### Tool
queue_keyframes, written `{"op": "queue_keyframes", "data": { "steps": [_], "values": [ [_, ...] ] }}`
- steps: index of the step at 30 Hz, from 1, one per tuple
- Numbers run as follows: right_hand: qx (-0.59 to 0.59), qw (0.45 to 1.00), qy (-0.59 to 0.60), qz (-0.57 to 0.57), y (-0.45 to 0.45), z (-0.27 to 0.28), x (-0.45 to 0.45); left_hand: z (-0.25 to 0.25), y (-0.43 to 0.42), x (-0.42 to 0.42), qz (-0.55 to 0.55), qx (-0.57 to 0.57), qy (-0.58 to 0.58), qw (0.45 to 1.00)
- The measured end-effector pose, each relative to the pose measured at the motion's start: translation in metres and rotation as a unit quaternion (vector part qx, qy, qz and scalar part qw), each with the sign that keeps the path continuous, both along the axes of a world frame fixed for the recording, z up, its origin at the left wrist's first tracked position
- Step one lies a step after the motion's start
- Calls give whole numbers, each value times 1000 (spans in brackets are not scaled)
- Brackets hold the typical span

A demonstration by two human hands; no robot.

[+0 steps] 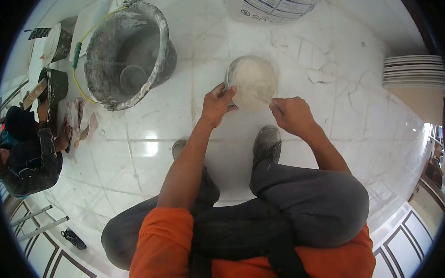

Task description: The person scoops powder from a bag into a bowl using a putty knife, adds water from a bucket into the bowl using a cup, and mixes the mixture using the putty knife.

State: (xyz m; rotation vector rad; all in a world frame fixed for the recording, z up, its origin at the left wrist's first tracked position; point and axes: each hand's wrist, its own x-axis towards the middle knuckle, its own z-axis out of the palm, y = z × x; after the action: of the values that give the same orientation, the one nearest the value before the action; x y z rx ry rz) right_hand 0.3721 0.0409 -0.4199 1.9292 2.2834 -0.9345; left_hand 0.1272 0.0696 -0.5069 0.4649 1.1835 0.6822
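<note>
Crouching over a glossy pale floor (214,46), a person in orange sleeves is steadying a round container (229,72) of pale, powdery-looking material (253,79) between two bare hands. The left hand (219,105) is clasping the container's side, thumb lying over the rim and fingers wrapping the outer wall. At the near right rim, the right hand (291,112) is pinching, fingers folded, what seems to be a thin implement (269,102), mostly hidden by the fist.

The container is sitting on the floor just ahead of the person's shoes, and trouble could be coming from several sides: a hard push by the right hand against the rim, with only the left hand holding, could be tipping it; smooth flooring could be letting it skid; a shift of the right shoe (267,145) could be knocking it and spilling the contents.

Beyond, a white pail (281,2) is showing blue-lined print, with the letters "US" reading beside a round symbol; the smaller text is blurring past legibility, and no brand is showing. To the left, a large crusted bucket (169,62) is standing near a co-worker in dark clothing (34,160), while stacked panels (411,68) are lining the right.
</note>
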Motion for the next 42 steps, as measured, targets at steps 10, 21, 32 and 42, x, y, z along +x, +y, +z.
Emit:
{"op": "queue_keyframes", "data": {
  "steps": [10, 21, 32, 42],
  "values": [
    [49, 996, -74, 11, 4, -17, 8, 5, 6, 3, -17, 17, 24, 999],
    [-105, 994, -20, -1, -16, -2, 35, -10, -11, -17, -208, -45, 34, 976],
    [-62, 997, 24, 34, -50, -1, 44, -7, -7, 22, -280, 232, 258, 895],
    [-76, 997, 16, 9, -49, 5, 33, 5, -4, 28, -294, 268, 305, 865]
  ]
}}
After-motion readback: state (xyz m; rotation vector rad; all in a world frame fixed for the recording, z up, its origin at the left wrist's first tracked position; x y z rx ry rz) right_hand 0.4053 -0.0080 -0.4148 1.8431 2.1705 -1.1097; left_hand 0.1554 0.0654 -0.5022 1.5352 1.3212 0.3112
